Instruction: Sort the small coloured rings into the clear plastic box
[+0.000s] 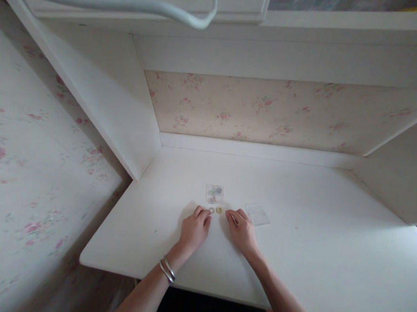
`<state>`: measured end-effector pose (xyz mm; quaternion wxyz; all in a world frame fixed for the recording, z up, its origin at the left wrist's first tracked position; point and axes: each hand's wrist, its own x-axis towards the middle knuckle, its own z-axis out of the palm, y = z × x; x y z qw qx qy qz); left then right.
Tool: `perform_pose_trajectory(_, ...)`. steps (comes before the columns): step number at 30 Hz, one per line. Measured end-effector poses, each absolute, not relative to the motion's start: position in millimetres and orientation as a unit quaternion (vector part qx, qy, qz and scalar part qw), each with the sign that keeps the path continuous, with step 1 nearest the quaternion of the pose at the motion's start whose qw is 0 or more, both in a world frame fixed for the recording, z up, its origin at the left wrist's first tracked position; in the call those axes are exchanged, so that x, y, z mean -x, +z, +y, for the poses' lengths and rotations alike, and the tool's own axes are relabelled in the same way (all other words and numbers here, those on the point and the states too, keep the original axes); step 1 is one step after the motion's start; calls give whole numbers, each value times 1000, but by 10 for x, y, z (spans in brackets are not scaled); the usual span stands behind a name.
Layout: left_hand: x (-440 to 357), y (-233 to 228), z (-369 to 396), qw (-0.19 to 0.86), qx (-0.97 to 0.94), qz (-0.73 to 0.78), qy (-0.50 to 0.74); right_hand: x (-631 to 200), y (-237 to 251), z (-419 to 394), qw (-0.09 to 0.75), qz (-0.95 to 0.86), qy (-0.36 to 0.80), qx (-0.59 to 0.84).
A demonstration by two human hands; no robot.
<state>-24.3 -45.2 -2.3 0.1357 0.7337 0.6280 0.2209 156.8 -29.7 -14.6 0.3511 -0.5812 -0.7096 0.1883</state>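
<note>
Head view: left hand (195, 230) fingertips touch a small silvery ring (211, 210) on the white desk (311, 254); right hand (241, 230), half-curled, empty, rests near a small golden ring (219, 210). Neither ring is lifted yet.

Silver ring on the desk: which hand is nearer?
Left. The left hand has fingertips right at the silver ring; the right hand sits further right, past the gold ring.

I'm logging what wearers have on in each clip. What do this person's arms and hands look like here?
Both forearms are bare, with no sleeves in view. The left hand has two thin silver bangles at its wrist. The right hand shows no wristwear, gloves or markings. Rings are too small to tell.
</note>
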Motion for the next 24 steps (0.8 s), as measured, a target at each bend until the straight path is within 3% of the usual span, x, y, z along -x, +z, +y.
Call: perform_pose_trajectory(24,186,7,-343,120,-762,621,140,-1626,-242,-373,364,-703,206,574)
